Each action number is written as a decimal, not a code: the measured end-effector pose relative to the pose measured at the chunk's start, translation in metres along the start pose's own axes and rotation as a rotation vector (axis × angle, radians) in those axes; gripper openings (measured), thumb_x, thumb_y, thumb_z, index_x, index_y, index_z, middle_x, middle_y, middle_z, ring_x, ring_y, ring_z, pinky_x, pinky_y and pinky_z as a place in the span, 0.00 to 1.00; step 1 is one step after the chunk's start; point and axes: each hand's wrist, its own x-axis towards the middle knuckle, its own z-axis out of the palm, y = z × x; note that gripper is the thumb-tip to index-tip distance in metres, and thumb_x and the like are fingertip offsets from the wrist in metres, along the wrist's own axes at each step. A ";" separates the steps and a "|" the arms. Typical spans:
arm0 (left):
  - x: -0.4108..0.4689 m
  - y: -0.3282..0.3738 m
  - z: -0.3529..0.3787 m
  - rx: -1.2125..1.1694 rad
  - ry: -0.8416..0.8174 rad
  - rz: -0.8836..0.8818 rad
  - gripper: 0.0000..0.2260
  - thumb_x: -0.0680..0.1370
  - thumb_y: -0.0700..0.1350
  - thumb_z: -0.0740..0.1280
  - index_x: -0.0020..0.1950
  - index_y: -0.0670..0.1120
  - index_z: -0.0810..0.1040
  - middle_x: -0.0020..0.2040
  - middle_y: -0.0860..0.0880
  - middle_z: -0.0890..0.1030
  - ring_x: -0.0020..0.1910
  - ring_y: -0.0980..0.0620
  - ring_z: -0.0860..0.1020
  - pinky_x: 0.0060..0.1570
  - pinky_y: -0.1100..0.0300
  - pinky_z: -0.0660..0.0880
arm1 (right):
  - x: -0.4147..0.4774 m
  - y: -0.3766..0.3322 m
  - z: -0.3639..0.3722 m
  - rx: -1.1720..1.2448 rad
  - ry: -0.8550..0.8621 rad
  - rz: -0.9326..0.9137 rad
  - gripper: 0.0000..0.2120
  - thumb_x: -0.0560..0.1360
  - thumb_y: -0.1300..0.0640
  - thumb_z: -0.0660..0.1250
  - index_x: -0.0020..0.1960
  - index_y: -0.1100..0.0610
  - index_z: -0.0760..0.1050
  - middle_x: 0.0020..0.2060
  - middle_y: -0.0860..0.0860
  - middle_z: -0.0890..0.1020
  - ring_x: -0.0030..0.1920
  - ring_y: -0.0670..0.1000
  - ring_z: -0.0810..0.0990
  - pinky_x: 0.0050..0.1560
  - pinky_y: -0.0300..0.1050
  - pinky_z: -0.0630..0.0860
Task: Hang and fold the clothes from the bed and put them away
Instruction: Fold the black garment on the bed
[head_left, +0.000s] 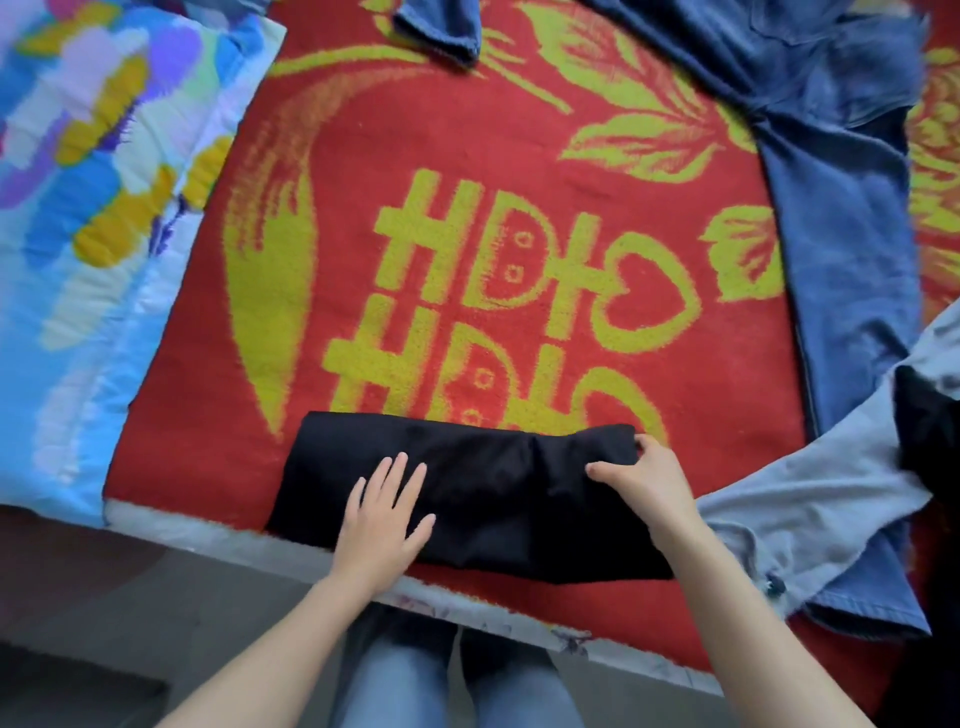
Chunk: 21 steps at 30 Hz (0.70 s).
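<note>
One wide-angle camera, worn on the head, looks steeply down and forward over the near edge of the bed (234, 536) and across the red blanket (415, 156). It sits close. The left hand (384, 519) and right hand (644, 483) on the folded black garment (483, 483) fill the lower middle, and the wearer's own legs (395, 680) show at the bottom edge.

The right hand (644, 478) hides the gripped corner of the black garment (467, 483), which covers part of the blanket (415, 156) lettering just beyond the grip, while right of the grip a shirt (810, 499) and jeans (841, 234) are cut off by the frame edges.
</note>
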 end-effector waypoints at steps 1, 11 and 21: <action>-0.004 -0.007 -0.004 -0.086 0.055 -0.091 0.27 0.77 0.58 0.51 0.68 0.44 0.69 0.66 0.41 0.74 0.67 0.46 0.64 0.62 0.48 0.66 | -0.016 -0.019 0.013 -0.070 -0.017 -0.061 0.22 0.66 0.54 0.73 0.56 0.58 0.70 0.50 0.52 0.77 0.54 0.55 0.76 0.56 0.50 0.71; -0.039 -0.087 -0.029 -0.644 0.734 -0.808 0.34 0.76 0.56 0.48 0.72 0.31 0.60 0.71 0.31 0.61 0.71 0.33 0.60 0.70 0.47 0.52 | -0.075 -0.083 0.154 -0.200 -0.464 -0.398 0.26 0.78 0.48 0.58 0.74 0.54 0.59 0.69 0.51 0.70 0.70 0.54 0.63 0.68 0.53 0.60; 0.005 -0.068 -0.010 0.338 0.227 0.304 0.58 0.59 0.69 0.72 0.78 0.47 0.43 0.77 0.40 0.51 0.76 0.41 0.45 0.69 0.38 0.46 | -0.002 0.021 0.138 -1.251 -0.238 -1.274 0.56 0.50 0.29 0.73 0.71 0.49 0.60 0.69 0.59 0.66 0.69 0.61 0.65 0.60 0.66 0.67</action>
